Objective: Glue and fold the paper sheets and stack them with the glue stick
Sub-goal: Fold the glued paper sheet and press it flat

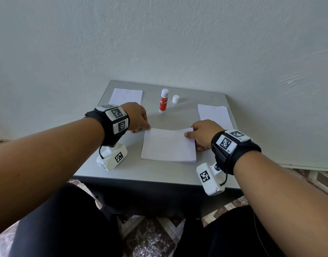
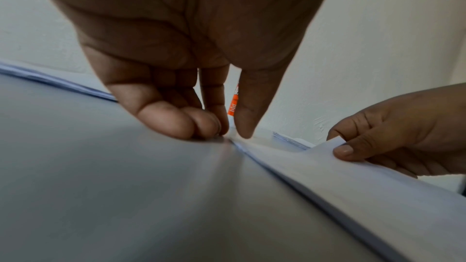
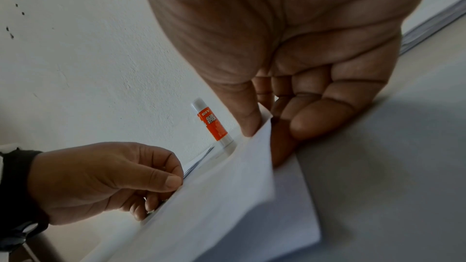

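A white paper sheet (image 1: 168,145) lies folded over on the grey table (image 1: 196,97) in front of me, its fold at the near edge. My left hand (image 1: 147,127) pinches the top flap's far left corner low at the table; the left wrist view shows thumb and fingertips (image 2: 219,127) meeting there. My right hand (image 1: 189,133) pinches the far right corner, slightly raised, with the thumb (image 3: 249,125) on top of the sheet (image 3: 214,196). The red and white glue stick (image 1: 163,102) stands uncapped behind the sheet, with its white cap (image 1: 175,99) just to its right.
One stack of white paper (image 1: 126,96) lies at the table's back left, another stack (image 1: 214,113) at the right edge. A pale wall rises directly behind the table. My legs and a patterned floor are below the near edge.
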